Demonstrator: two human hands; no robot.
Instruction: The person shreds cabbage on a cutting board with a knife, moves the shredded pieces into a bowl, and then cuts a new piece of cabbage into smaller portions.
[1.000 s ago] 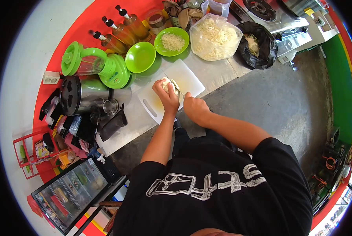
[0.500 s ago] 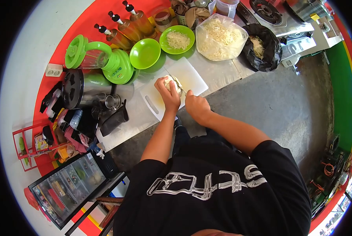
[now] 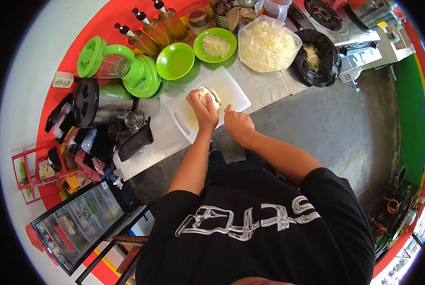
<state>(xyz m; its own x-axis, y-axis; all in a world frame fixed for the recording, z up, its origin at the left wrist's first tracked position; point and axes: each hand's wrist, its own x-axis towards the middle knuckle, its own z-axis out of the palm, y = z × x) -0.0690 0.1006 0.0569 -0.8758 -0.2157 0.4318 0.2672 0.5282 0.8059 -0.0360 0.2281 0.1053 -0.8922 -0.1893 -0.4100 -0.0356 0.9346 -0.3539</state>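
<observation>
My left hand [image 3: 203,110] is closed round a pale piece of cabbage [image 3: 205,97], pressing it on the white cutting board [image 3: 232,88]. My right hand [image 3: 238,125], to its right, forms a fist around the handle of a knife [image 3: 222,106]. Only part of the thin blade shows, against the right side of the cabbage. Beyond the board stand a bare green plate [image 3: 175,61] and a second green plate [image 3: 229,37] with a small heap of pale shreds.
A clear bag [image 3: 269,45] of shreds and a black bag [image 3: 318,61] sit on the metal counter [image 3: 264,90]. Leftward are a green blender [image 3: 141,78], oil bottles [image 3: 172,23] and a dark pouch [image 3: 135,141]. A stove [image 3: 322,14] is at the far right.
The view has shifted slightly. Both hands stay at the cabbage, and the knife blade's angle against it differs a little.
</observation>
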